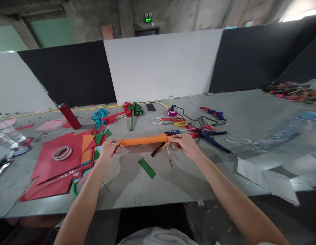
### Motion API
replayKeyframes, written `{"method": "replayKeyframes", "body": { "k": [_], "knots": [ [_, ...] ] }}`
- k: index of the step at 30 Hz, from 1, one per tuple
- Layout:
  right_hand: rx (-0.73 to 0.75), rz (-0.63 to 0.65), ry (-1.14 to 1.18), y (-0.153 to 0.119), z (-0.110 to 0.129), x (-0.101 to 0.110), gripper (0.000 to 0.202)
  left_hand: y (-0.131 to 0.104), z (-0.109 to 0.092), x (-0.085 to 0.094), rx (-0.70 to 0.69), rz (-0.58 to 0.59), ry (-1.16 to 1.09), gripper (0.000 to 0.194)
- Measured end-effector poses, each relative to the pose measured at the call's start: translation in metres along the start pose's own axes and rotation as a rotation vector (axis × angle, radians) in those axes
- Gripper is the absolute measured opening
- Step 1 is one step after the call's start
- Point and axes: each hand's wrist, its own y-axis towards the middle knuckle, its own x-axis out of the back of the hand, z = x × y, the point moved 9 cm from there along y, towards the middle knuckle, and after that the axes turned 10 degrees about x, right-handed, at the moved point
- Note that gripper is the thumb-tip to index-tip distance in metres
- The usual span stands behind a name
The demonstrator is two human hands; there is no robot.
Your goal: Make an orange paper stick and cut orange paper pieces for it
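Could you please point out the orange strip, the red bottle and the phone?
Orange strip [144, 140]: head view, middle of its length.
Red bottle [70, 116]: head view, middle of its body.
Phone [151, 108]: head view, middle of its upper face.

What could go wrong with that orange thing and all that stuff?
The orange strip might crease or tear if the left hand and right hand, holding its opposite ends, pull too hard. The loose green piece below could get brushed aside by an arm. The tangled black cords might snag something and drag it along.
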Motion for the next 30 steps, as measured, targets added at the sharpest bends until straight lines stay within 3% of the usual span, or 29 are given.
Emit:
{"method": "replayKeyframes", "body": {
  "k": [5,11,19,30],
  "knots": [
    [-0.062,0.012,0.045,0.000,-0.004,-0.001,0.016,0.002,0.002,0.000,0.025,-0.012,-0.073,0.034],
    [-0.121,-0.016,0.043,-0.002,-0.009,0.003,0.010,-0.004,-0.013,-0.002,-0.153,-0.050,-0.095,0.041],
    [-0.079,-0.049,0.075,0.002,-0.009,0.004,0.007,-0.012,-0.027,-0.005,-0.331,-0.061,-0.109,0.046],
    [-0.193,0.030,0.214,-0.001,-0.013,-0.004,0.008,-0.020,-0.037,-0.005,-0.496,-0.103,-0.147,0.040]
  ]
}}
